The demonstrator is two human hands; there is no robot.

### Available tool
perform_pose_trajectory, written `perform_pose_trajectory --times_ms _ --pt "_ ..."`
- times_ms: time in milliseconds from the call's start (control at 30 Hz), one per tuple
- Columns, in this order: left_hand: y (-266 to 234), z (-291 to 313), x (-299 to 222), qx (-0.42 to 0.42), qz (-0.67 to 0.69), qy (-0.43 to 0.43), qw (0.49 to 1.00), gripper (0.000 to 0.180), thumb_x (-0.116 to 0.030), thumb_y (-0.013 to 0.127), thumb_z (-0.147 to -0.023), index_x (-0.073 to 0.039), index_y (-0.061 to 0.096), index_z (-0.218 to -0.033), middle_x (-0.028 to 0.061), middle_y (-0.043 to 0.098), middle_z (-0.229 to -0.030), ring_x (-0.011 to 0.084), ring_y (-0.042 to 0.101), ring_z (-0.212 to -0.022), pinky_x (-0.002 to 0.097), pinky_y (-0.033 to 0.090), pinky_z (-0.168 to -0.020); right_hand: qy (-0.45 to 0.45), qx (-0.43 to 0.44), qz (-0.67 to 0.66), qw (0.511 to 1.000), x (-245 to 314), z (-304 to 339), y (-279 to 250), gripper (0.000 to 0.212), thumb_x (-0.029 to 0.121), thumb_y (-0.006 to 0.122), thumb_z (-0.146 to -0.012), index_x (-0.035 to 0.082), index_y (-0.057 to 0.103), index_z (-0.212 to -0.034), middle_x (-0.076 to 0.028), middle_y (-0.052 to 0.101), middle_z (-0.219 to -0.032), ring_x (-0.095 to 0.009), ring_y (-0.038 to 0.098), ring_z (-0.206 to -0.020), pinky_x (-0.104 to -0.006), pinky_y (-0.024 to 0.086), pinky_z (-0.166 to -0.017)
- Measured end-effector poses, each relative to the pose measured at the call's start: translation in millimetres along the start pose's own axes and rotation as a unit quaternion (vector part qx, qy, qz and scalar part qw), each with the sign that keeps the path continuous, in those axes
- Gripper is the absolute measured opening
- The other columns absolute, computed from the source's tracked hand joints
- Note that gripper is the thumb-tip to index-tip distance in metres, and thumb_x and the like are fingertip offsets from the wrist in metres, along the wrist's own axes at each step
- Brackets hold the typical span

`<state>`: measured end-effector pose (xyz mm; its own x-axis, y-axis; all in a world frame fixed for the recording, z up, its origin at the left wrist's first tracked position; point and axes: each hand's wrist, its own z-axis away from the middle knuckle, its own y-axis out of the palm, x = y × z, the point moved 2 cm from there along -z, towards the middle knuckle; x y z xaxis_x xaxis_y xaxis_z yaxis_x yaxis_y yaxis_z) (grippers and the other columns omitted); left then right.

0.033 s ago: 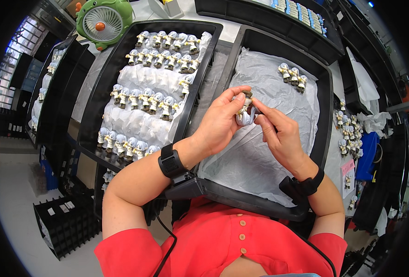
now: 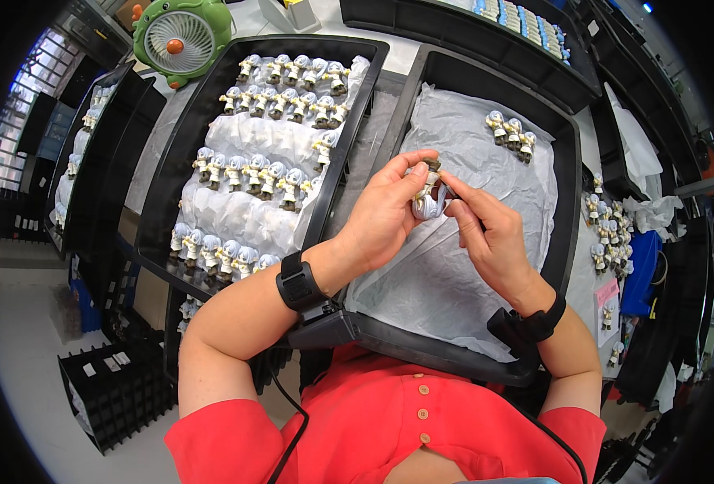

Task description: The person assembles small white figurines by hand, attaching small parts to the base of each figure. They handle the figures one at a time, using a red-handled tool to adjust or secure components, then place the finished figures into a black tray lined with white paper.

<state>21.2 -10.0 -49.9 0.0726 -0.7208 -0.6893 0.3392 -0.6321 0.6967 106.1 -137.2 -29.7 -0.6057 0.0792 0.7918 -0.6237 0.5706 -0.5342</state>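
Note:
A small figurine (image 2: pixel 428 207) with pale blue-grey hair, a white body and dark feet is held head down over the right-hand tray. My left hand (image 2: pixel 377 214) is closed around it, thumb and fingers pinching its body and feet. From the other side my right hand (image 2: pixel 495 235) is closed against it, index fingertip and thumb at the hair. Any small part between those fingertips is too hidden to make out. Beneath both hands lies white tissue paper (image 2: pixel 453 282), lining the black tray (image 2: pixel 570 177). Three similar figurines (image 2: pixel 512 135) rest together on the paper's far right.
To the left, another black tray (image 2: pixel 374 68) holds rows of similar figurines (image 2: pixel 272 176) on white padding. A green fan (image 2: pixel 178 40) stands at the far left. More figurines (image 2: pixel 611 226) sit beyond the right tray, near a blue bin (image 2: pixel 641 274). Black trays (image 2: pixel 462 44) line the back.

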Motion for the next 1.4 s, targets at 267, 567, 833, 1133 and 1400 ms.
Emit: perform_pose_trajectory --times_ms 267,567,833,1133,1400 --pt "0 0 -2 -0.009 0.011 -0.019 1.000 0.031 -0.021 0.041 -0.097 -0.005 0.042 -0.124 0.0110 0.058 -0.110 0.0151 0.057 -0.095 0.0297 0.048 -0.082 -0.051 0.059 0.017 0.997 5 1 -2 0.034 0.001 0.053 -0.087 0.003 0.055 -0.120 -0.012 0.061 -0.085 -0.019 0.056 -0.063 -0.0292 0.046 -0.060" --pt "2 3 -7 -0.023 -0.063 -0.034 0.997 0.030 -0.025 0.045 -0.095 -0.005 0.045 -0.117 0.0090 0.061 -0.100 0.0144 0.058 -0.088 0.0296 0.047 -0.075 0.049 -0.006 -0.087 0.995 3 -1 -7 0.028 0.006 0.048 -0.091 0.003 0.056 -0.117 -0.007 0.062 -0.090 -0.007 0.051 -0.055 -0.0204 0.043 -0.049" --pt "4 2 -5 -0.022 -0.058 -0.025 0.998 0.040 -0.009 0.052 -0.085 -0.002 0.036 -0.121 0.0121 0.054 -0.111 0.0167 0.056 -0.090 0.0298 0.045 -0.081 0.110 -0.039 -0.239 0.964 2 -1 -10 0.032 0.005 0.039 -0.094 0.005 0.046 -0.125 -0.007 0.059 -0.089 -0.007 0.053 -0.059 -0.0198 0.044 -0.052" --pt "3 4 -7 -0.011 -0.069 -0.020 0.997 0.042 -0.004 0.057 -0.082 0.000 0.035 -0.118 0.0127 0.053 -0.110 0.0192 0.058 -0.094 0.0298 0.046 -0.083 0.176 -0.033 -0.574 0.799 8 -10 -28 0.040 0.009 0.040 -0.092 -0.002 0.038 -0.131 -0.020 0.055 -0.118 -0.026 0.062 -0.098 -0.0265 0.054 -0.078" --pt "3 4 -6 -0.006 -0.108 0.028 0.994 0.033 -0.010 0.066 -0.081 -0.004 0.050 -0.110 0.0043 0.059 -0.094 0.0113 0.061 -0.078 0.0233 0.049 -0.071 -0.024 -0.034 -0.317 0.947 -6 1 -30 0.017 0.014 0.054 -0.090 0.001 0.059 -0.100 -0.005 0.052 -0.079 -0.013 0.053 -0.076 -0.0250 0.041 -0.068"
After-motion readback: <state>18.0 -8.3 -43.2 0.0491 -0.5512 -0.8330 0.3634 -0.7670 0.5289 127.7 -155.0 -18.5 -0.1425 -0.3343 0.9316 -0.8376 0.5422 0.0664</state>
